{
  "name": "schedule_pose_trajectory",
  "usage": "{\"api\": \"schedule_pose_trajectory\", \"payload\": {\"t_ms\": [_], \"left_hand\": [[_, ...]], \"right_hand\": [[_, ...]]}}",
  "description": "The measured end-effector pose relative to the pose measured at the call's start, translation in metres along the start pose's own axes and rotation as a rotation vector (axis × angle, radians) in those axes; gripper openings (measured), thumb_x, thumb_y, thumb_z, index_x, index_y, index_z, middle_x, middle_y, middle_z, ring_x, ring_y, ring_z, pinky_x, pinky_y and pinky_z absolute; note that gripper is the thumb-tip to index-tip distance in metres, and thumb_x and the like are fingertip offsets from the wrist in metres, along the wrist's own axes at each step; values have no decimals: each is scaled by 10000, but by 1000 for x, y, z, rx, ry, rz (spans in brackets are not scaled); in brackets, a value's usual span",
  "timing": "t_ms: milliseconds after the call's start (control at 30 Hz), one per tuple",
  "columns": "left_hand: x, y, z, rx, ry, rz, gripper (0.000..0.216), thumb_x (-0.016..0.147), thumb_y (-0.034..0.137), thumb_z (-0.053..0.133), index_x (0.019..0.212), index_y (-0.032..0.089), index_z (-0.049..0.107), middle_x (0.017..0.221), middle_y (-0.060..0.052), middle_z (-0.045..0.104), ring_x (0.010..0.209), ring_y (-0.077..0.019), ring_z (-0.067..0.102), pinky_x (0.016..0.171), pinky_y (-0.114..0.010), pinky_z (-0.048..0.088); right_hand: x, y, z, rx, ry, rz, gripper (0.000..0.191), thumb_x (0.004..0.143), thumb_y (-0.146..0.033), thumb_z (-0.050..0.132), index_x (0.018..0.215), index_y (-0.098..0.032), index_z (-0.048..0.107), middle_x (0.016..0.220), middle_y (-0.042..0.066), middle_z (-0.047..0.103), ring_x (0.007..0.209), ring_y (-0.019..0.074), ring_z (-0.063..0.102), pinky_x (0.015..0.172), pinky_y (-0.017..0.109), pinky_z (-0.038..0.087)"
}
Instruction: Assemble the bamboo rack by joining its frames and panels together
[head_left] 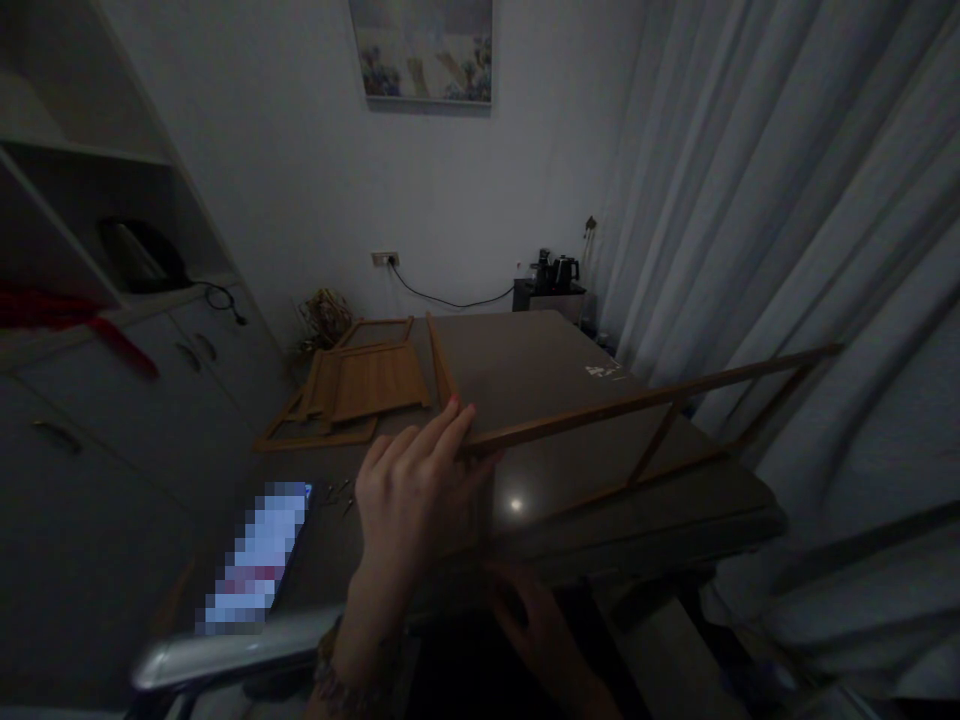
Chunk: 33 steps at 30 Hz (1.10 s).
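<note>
My left hand (pixel 420 475) is closed over the near left corner of a long wooden frame (pixel 585 412) with a crossbar. The frame stands on its edge and reaches to the right across the grey table (pixel 517 350). Low at the table's front edge, in shadow, is my right hand (pixel 529 615). Its fingers are curled near the lower part of the frame's left end, and what they hold, if anything, is too dark to see. Left of my left wrist lie a lit phone (pixel 259 555) and several small screws (pixel 341 490).
Wooden panels (pixel 367 380) and a thin upright wooden piece (pixel 441 365) are on the table's far left. Small white bits (pixel 604 370) lie at its right edge. A curtain (pixel 750 200) hangs on the right, cabinets (pixel 135 400) stand left, and a kettle (pixel 566 270) is behind.
</note>
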<state>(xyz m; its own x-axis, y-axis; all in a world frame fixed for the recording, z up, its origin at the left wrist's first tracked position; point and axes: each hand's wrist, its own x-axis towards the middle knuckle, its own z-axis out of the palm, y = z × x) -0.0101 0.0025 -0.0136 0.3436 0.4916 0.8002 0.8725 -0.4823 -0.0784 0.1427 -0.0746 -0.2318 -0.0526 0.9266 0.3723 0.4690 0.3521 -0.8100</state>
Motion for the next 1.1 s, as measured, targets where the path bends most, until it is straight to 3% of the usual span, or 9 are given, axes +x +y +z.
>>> {"api": "schedule_pose_trajectory", "payload": {"t_ms": [133,267,467,700,933,1100], "left_hand": [[0,0,0,5,19,9,415,839,468,608,1178,228,627,1175,-21,695,783,-208,692,646,-371,443],[1,0,-2,13,27,8,407,850,469,592,1169,221,631,1166,-16,700,763,-198,690,647,-368,441],[1,0,-1,-1,25,10,415,846,461,600,1183,221,628,1166,-29,699,772,-207,688,646,-373,438],[2,-1,-2,13,34,14,414,833,468,614,1160,215,644,1150,-22,708,773,-202,688,649,-363,435],[0,0,0,13,17,9,422,838,471,606,1180,224,630,1167,-18,700,786,-203,687,647,-368,434],[1,0,0,24,34,14,418,836,469,610,1165,213,637,1150,-18,707,759,-204,686,637,-369,435]], "right_hand": [[3,-5,-5,-36,-37,-3,308,876,-191,549,1156,-258,657,1092,52,725,995,218,683,902,345,536],[0,-8,-4,60,-65,106,312,899,-222,536,1190,-266,639,1133,51,716,1026,226,675,921,360,515],[-1,-19,2,271,-24,282,278,883,-346,590,1123,-215,643,831,34,732,712,180,678,705,277,525],[1,-34,13,411,100,449,351,901,-473,539,1071,-183,641,736,13,669,641,152,611,620,235,480],[-5,-24,23,227,256,315,284,902,-360,561,1135,-208,620,909,46,708,800,180,676,729,245,528],[-5,-11,25,27,274,43,236,893,-247,543,1101,-245,657,1009,67,726,913,204,690,820,301,546]]}}
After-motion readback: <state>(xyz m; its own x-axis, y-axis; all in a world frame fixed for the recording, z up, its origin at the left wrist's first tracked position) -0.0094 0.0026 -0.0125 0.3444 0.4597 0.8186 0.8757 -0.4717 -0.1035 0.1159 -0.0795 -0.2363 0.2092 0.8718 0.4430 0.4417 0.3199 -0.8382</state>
